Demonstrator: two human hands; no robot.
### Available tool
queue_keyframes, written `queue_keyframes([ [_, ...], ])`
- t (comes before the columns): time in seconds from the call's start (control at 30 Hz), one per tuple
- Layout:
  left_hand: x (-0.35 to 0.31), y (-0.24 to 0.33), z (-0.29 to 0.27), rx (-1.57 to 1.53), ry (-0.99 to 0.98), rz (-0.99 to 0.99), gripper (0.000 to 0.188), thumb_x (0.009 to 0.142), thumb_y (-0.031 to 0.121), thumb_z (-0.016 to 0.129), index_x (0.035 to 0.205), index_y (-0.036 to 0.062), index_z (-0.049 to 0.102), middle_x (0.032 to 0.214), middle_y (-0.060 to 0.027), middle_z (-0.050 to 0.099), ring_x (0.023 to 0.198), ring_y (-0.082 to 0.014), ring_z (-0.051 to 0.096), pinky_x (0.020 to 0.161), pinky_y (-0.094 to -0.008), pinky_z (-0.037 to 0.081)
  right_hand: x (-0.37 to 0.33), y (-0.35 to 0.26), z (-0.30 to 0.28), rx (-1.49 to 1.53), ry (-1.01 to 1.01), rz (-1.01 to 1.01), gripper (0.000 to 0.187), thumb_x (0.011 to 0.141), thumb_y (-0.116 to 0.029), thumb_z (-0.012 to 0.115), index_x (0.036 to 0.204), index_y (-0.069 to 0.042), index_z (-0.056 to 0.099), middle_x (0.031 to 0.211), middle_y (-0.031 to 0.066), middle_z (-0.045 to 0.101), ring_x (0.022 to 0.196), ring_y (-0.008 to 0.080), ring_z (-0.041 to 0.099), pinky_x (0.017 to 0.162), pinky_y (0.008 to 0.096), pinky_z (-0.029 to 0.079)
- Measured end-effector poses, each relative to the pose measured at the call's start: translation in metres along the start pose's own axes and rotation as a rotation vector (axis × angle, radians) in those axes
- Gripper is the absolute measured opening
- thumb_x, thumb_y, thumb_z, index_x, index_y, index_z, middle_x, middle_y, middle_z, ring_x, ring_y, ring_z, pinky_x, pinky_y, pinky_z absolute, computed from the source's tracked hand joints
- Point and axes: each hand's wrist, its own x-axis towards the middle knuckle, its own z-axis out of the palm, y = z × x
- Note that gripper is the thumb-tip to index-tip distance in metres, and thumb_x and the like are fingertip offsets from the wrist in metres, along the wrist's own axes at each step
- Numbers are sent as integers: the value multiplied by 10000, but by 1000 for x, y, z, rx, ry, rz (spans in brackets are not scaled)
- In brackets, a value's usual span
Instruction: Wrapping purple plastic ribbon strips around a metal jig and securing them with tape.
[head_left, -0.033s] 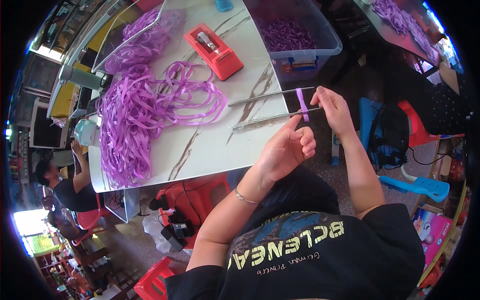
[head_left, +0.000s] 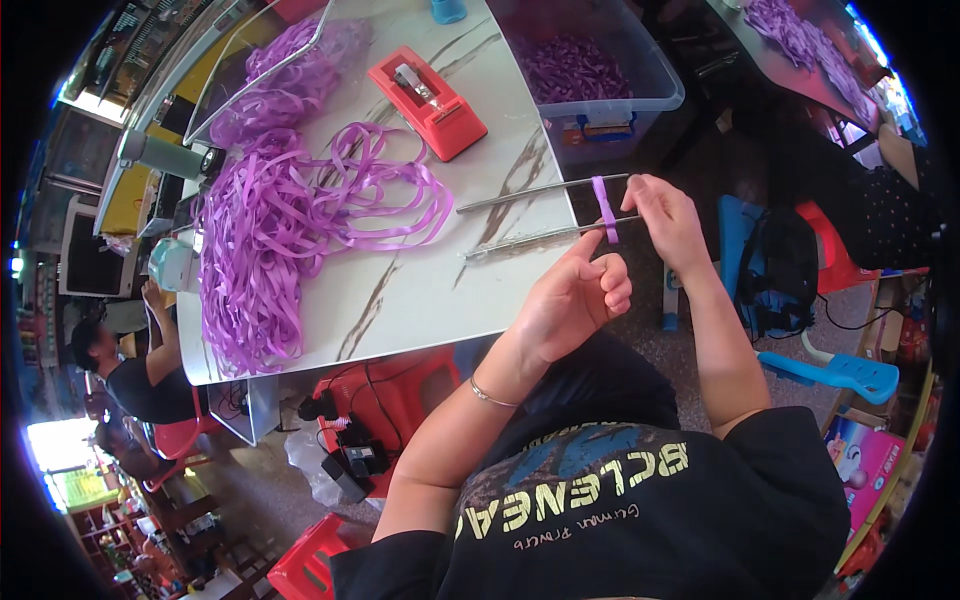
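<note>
Two thin metal rods [head_left: 540, 190] stick out past the right edge of the table, side by side. A short loop of purple ribbon [head_left: 606, 210] spans both near their ends. My left hand [head_left: 585, 290] is closed at the lower rod, its index fingertip against the ribbon and the other fingers curled; its thumb is mostly hidden. Beside the rod ends, my right hand [head_left: 668, 220] is closed with fingers bent; what lies between its fingertips is too small to make out. Clear tape seems to cover the lower rod's table end.
A heap of purple ribbon [head_left: 265, 250] covers the table's left side, near a red tape dispenser [head_left: 428, 103]. A clear plastic bin [head_left: 640, 103] with purple pieces stands beyond the right edge. A red stool [head_left: 430, 390] with cables is under the front edge. Other people sit at both sides.
</note>
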Motion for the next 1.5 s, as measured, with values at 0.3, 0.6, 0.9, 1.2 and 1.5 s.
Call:
queue_keyframes([
  [0.3,-2,0,-2,5,-5,8,354,827,106,416,1174,121,349,710,-20,388,673,-141,408,657,-268,362,0,-52,5,-631,-94,-171,296,805,-325,587,698,-49,588,633,48,530,571,203,526,528,321,389],
  [0.6,-1,-1,-1,5,-6,5,365,825,106,419,1182,118,344,709,-19,388,673,-139,406,659,-268,364,13,-53,-2,-546,-234,-110,184,785,-209,606,745,-31,584,636,57,540,567,145,507,536,290,388],
  [0.9,0,0,-1,-4,-5,-7,380,829,103,421,1198,111,331,706,-19,389,674,-139,412,660,-266,372,18,4,-4,17,-308,87,222,824,-263,624,743,-56,618,596,-47,489,568,45,409,527,225,326],
  [1.2,0,-1,-3,-11,-16,-5,286,848,105,430,1129,134,389,707,-11,380,676,-137,412,665,-263,367,31,25,2,507,-539,380,181,832,-289,629,783,-122,577,697,-86,498,640,24,442,573,204,359],
  [1.5,0,-1,-1,9,-10,-5,180,867,130,419,1045,138,440,706,-3,370,664,-132,397,659,-261,355,22,96,90,1583,-666,32,271,849,-365,590,926,-121,501,784,-61,468,718,36,466,629,209,413],
])
